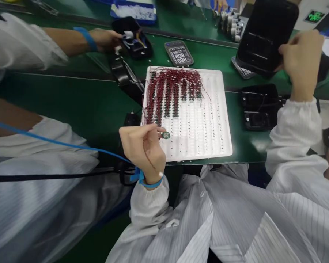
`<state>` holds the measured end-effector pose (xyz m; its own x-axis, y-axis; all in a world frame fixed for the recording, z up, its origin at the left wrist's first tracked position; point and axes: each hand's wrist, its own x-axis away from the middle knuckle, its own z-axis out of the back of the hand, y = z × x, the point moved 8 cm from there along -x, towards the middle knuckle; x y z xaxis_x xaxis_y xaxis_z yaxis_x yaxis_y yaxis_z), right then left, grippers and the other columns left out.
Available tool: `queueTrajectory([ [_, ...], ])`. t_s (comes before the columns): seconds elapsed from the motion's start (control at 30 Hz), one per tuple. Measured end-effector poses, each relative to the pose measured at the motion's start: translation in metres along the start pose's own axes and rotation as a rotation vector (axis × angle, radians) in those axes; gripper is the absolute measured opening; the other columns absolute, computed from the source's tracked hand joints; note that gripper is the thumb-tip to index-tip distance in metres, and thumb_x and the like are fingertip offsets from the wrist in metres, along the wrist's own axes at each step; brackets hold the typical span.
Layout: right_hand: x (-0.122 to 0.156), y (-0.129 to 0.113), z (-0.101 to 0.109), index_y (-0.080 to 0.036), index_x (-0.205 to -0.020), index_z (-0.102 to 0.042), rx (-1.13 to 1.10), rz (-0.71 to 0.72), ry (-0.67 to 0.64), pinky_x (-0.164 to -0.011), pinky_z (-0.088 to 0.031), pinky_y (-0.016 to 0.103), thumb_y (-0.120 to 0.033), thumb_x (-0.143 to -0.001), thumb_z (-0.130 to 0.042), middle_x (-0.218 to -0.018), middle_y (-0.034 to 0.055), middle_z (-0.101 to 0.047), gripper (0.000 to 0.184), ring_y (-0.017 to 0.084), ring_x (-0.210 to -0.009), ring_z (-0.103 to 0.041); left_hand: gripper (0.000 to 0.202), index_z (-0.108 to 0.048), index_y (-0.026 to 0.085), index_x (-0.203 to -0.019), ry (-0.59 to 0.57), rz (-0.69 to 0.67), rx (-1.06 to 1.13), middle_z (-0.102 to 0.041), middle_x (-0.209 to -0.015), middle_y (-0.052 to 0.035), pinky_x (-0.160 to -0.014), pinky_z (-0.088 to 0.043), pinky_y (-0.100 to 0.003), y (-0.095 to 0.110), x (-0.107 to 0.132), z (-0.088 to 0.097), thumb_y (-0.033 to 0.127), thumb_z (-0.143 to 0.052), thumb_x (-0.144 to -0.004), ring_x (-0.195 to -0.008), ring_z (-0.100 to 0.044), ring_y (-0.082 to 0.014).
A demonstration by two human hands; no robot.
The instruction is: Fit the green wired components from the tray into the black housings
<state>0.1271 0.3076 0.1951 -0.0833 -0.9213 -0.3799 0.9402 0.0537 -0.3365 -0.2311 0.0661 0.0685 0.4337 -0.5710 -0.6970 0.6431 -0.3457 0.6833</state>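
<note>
Between the fingertips of my left hand (142, 148) is a small round green circuit board (166, 135). Its thin dark red wire (150, 157) trails across my palm toward the wrist, ending in a small white connector. This hand is above the lower left part of a white tray (224, 140), where rows of similar boards with red wires (178, 78) lie. On the right, my right hand (303, 60) grips a black plastic housing (259, 40) by its edge, raised and tilted over the bench. My right fingers are partly hidden behind it.
A display panel (179, 53) lies behind the tray; another (242, 69) is partly under the raised housing. Black housing parts (260, 107) rest at right. A co-worker's hand (105, 39) touches an opened black device (133, 38) at left. A blue bin (133, 11) stands at the back.
</note>
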Motion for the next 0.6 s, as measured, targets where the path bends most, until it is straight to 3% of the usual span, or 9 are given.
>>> queueTrajectory([
  [0.07, 0.066, 0.016, 0.035, -0.012, -0.068, -0.058, 0.093, -0.084, 0.129, -0.084, -0.043, 0.035, -0.022, -0.089, -0.049, -0.078, 0.0098, -0.068, 0.025, 0.017, -0.083, -0.064, 0.015, -0.065, 0.018, -0.099, -0.038, -0.048, 0.090, -0.055, -0.093, -0.0011, -0.063, -0.058, -0.030, 0.020, 0.011, -0.005, 0.029, -0.057, -0.102, -0.070, -0.068, -0.0112],
  [0.13, 0.133, 0.032, 0.049, -0.016, -0.071, -0.057, 0.068, -0.157, 0.168, -0.078, -0.040, 0.032, -0.026, -0.088, -0.052, -0.075, 0.0050, -0.064, 0.020, 0.013, -0.072, -0.057, 0.009, -0.068, 0.022, -0.101, -0.092, -0.120, 0.172, -0.060, -0.090, -0.0007, -0.065, -0.058, -0.031, 0.042, 0.023, -0.014, 0.021, -0.059, -0.100, -0.071, -0.066, -0.0118],
  [0.3, 0.268, 0.085, 0.032, -0.022, -0.067, -0.052, -0.096, -0.430, 0.037, -0.065, -0.036, 0.032, -0.048, -0.086, -0.053, -0.058, 0.0001, -0.054, 0.032, 0.017, -0.057, -0.051, 0.020, -0.070, 0.027, -0.107, -0.357, -0.252, 0.267, -0.066, -0.092, -0.0004, -0.066, -0.057, -0.024, 0.083, 0.054, -0.049, 0.012, -0.059, -0.098, -0.075, -0.065, -0.0105],
  [0.43, 0.322, 0.123, 0.014, -0.024, -0.070, -0.054, -0.094, -0.612, -0.051, -0.068, -0.042, 0.035, -0.052, -0.081, -0.051, -0.064, 0.0047, -0.062, 0.031, 0.022, -0.064, -0.058, 0.022, -0.070, 0.026, -0.111, -0.587, -0.265, 0.397, -0.066, -0.097, -0.0027, -0.067, -0.058, -0.022, 0.103, 0.083, -0.071, 0.013, -0.054, -0.101, -0.082, -0.066, -0.0111],
  [0.6, 0.338, 0.153, -0.003, -0.025, -0.075, -0.049, -0.066, -0.721, -0.060, -0.075, -0.046, 0.039, -0.049, -0.083, -0.047, -0.076, 0.0101, -0.067, 0.026, 0.027, -0.074, -0.063, 0.034, -0.072, 0.026, -0.113, -0.761, -0.257, 0.563, -0.064, -0.102, -0.0018, -0.071, -0.058, -0.019, 0.118, 0.122, -0.085, 0.003, -0.051, -0.098, -0.083, -0.065, -0.0083],
])
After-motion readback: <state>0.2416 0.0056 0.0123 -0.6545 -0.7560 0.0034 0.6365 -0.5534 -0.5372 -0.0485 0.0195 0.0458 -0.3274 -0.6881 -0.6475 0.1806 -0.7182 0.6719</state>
